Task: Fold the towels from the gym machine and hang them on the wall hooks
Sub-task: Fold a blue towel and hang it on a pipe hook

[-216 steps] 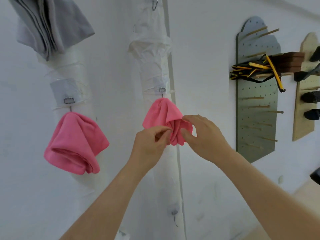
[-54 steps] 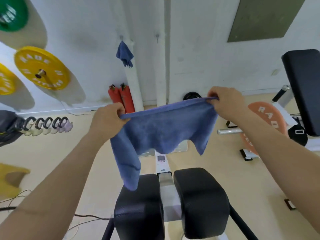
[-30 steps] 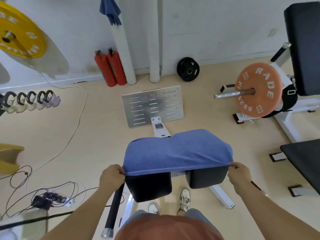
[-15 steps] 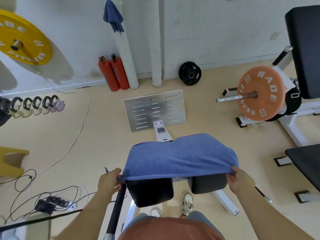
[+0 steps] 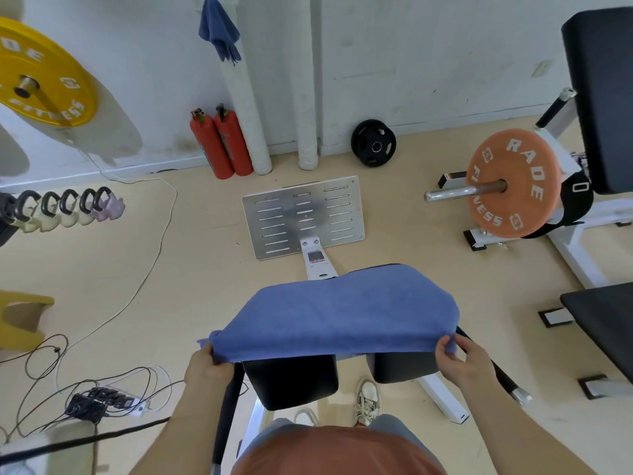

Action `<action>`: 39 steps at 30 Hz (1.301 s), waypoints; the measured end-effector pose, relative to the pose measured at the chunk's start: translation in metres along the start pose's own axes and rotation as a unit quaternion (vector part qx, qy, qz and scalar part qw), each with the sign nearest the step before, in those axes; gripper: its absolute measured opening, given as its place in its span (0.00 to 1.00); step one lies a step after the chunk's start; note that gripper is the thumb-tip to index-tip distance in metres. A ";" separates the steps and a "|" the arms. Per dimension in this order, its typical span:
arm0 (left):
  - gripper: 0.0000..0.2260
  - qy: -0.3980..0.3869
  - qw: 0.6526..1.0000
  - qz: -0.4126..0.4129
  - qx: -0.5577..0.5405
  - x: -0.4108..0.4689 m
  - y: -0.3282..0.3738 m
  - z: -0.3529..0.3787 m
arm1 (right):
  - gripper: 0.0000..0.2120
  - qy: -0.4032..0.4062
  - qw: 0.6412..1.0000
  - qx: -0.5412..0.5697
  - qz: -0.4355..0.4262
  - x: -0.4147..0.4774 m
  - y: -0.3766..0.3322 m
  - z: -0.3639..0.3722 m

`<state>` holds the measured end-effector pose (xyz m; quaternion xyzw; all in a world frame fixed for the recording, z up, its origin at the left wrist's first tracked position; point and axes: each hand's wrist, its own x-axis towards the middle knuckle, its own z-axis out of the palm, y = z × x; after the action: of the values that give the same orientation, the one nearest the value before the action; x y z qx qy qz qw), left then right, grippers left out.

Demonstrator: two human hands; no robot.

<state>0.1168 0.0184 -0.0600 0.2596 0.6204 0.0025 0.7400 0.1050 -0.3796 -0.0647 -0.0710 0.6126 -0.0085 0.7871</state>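
A blue towel (image 5: pixel 342 313) lies spread over the two black pads (image 5: pixel 291 382) of the gym machine, doubled over with its near edge facing me. My left hand (image 5: pixel 207 366) grips the towel's near left corner. My right hand (image 5: pixel 462 359) pinches the near right corner. Both hands hold the edge taut just above the pads. Another blue towel (image 5: pixel 219 27) hangs on the white padded column at the back wall.
Two red fire extinguishers (image 5: pixel 222 142) stand by the wall. The machine's metal footplate (image 5: pixel 301 217) lies ahead on the floor. An orange weight plate (image 5: pixel 513 183) on a bar is at right, a black bench (image 5: pixel 603 320) beside it. Cables and a power strip (image 5: pixel 99 402) lie at left.
From one second ago, both hands have kept hold of the towel's near corners on the pads. The towel's near edge has shifted slightly and the view has tilted up a little.
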 end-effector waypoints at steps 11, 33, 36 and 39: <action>0.12 -0.131 0.914 0.314 0.222 -0.044 0.007 0.044 | 0.08 -0.064 0.799 -0.445 -0.400 -0.038 0.003 0.059; 0.20 -0.353 0.579 0.535 0.503 -0.180 -0.034 0.095 | 0.09 -0.391 0.632 -0.592 -0.311 -0.154 0.093 0.093; 0.11 -0.420 0.601 0.484 0.477 -0.188 -0.021 0.098 | 0.09 -0.405 0.612 -0.611 -0.296 -0.163 0.089 0.096; 0.12 -0.426 0.643 0.451 0.449 -0.200 -0.010 0.097 | 0.08 -0.393 0.608 -0.618 -0.306 -0.171 0.085 0.099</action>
<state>0.1570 -0.0928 0.1282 0.7801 -0.0323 -0.0540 0.6225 0.1516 -0.2681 0.1127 -0.7206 0.0471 0.1610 0.6727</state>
